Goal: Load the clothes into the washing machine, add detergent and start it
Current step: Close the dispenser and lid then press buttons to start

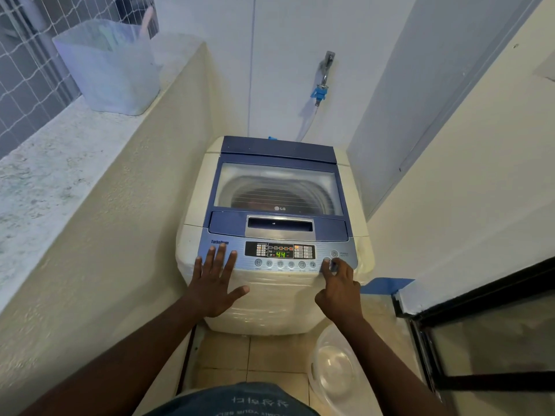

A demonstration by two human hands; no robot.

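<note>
A cream top-loading washing machine (270, 298) stands in a narrow nook, its blue lid (277, 187) closed; through the clear window the drum shows, contents unclear. The control panel (280, 252) is lit and its green display reads 44. My left hand (214, 283) rests flat with fingers spread on the panel's left end and the front edge. My right hand (339, 291) is curled, with a fingertip on a round button at the panel's right end, just below the power button (334, 253).
A low wall with a stone ledge (54, 175) runs along the left, carrying a translucent plastic container (111, 67). A tap with a blue hose fitting (321, 85) is on the back wall. A clear plastic basin (333, 370) lies on the tiled floor at right, beside a dark-framed door (480, 340).
</note>
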